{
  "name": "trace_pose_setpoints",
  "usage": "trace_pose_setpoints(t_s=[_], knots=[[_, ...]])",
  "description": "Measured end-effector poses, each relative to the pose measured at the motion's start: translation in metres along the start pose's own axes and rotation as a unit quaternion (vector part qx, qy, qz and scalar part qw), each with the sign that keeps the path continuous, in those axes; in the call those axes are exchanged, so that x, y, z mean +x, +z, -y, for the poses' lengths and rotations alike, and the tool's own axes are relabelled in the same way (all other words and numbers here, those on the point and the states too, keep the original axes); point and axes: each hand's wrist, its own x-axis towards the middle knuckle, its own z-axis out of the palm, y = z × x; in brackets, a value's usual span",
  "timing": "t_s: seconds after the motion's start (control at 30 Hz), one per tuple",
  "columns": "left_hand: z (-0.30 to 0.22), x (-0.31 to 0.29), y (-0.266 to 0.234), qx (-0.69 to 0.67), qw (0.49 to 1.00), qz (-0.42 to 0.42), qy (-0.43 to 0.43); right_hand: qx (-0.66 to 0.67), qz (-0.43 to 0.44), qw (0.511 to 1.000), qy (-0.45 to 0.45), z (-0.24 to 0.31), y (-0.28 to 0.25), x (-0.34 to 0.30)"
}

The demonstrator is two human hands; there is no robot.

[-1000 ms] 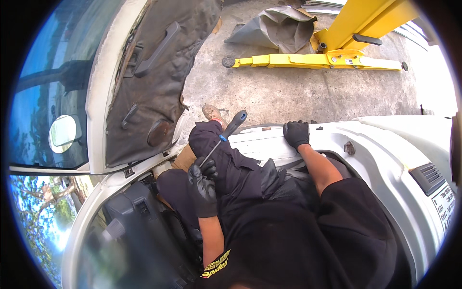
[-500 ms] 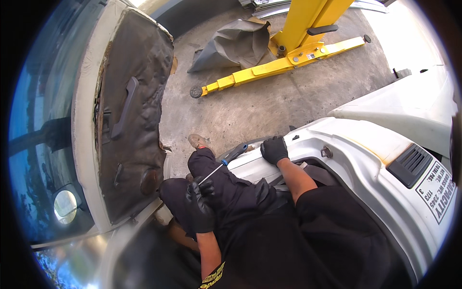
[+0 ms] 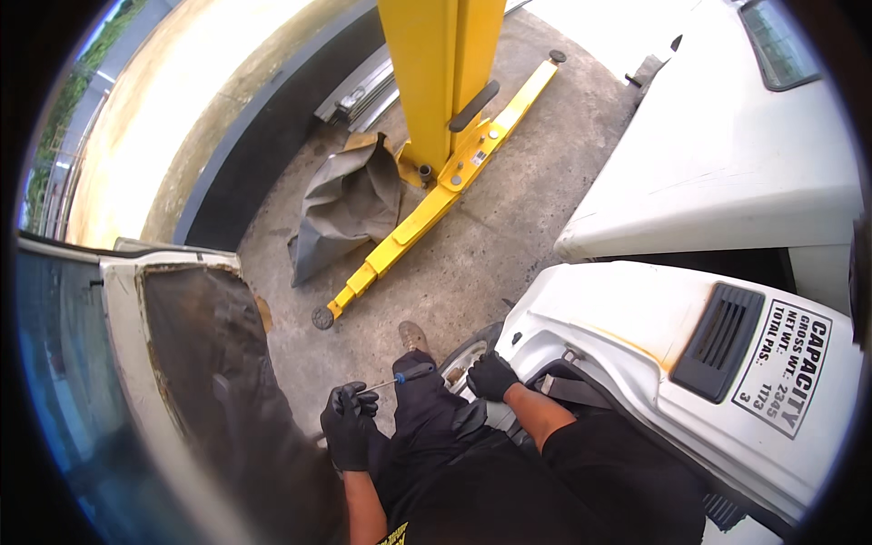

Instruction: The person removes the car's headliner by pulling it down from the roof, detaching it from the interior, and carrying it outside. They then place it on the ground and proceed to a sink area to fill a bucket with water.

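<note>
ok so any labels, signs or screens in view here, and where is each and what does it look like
Capacity label: on the white vehicle body at right, beside a dark vent; white tilted rectangle, black border, black print.
Small sticker: on the yellow lift arm near the post base; tiny pale rectangle, too small to make out.
No screens or packages in view.

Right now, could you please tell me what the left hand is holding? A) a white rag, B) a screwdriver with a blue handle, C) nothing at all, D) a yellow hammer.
B: the gloved left hand grips the thin metal shaft of a screwdriver, whose blue handle points toward the right hand resting on the white car body.
</note>
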Motion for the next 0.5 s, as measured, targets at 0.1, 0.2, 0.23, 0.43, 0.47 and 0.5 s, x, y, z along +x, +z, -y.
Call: trace_pose_setpoints(t_s=[0.1, 0.2, 0.23, 0.43, 0.47, 0.5], knots=[[-0.006, 0.071, 0.026, 0.053, 0.992, 0.114, 0.03, 0.013, -0.001, 1.0, 0.014, -0.006, -0.003, -0.011], [-0.026, 0.12, 0.049, 0.062, 0.971, 0.22, 0.064, 0.06, 0.013, 0.994, 0.086, -0.001, -0.023, -0.002], [-0.034, 0.133, 0.055, 0.063, 0.964, 0.249, 0.065, 0.083, 0.054, 0.987, 0.13, 0.002, -0.033, 0.005], [-0.026, 0.207, 0.066, 0.105, 0.923, 0.365, 0.058, 0.514, -0.24, 0.737, 0.368, -0.014, -0.03, 0.073], [-0.028, 0.214, 0.069, 0.118, 0.923, 0.366, 0.026, 0.606, -0.224, 0.686, 0.335, -0.011, -0.049, 0.091], [-0.039, 0.219, 0.069, 0.17, 0.913, 0.371, 0.027, 0.687, -0.211, 0.622, 0.31, -0.004, -0.063, 0.107]])
